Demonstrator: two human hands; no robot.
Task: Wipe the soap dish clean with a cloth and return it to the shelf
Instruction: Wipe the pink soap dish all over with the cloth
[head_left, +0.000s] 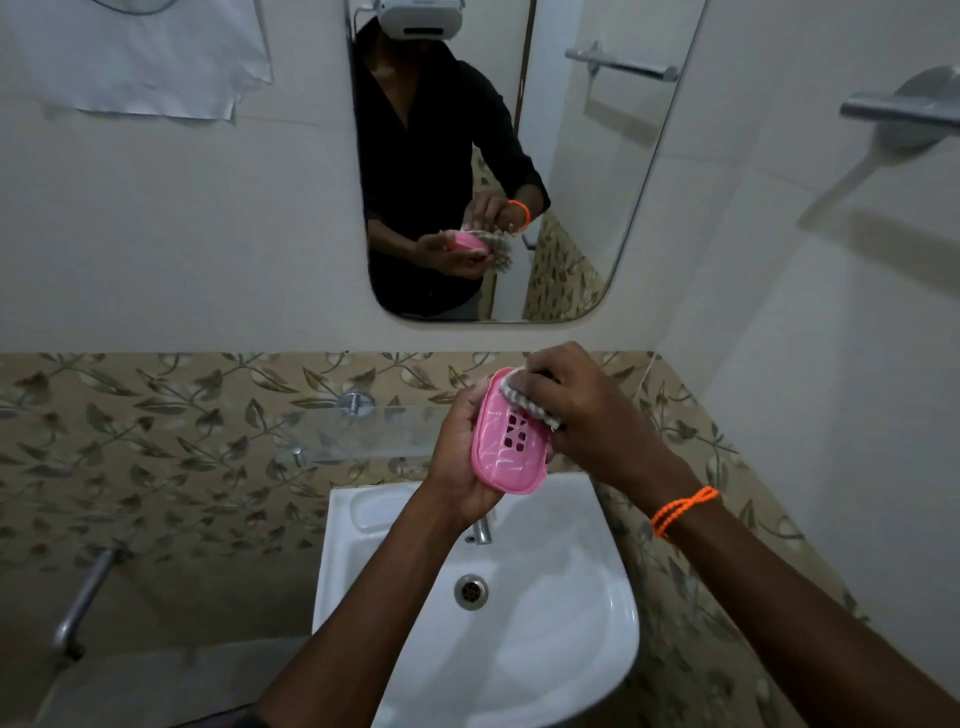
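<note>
Head view: the left hand (457, 457) has its grip wrapped around the pink soap dish (506, 439), tilted above the white sink (571, 623). The right hand (576, 410), its grip clenched on the cloth (524, 397), presses it against the dish's upper end. The glass shelf (363, 431) lies left of both grips.

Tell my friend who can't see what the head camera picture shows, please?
Two hands hold a pink soap dish over a white sink: the left hand grips the dish while the right hand presses a cloth into its top end. Behind is a glass shelf and a mirror reflecting the person.
</note>
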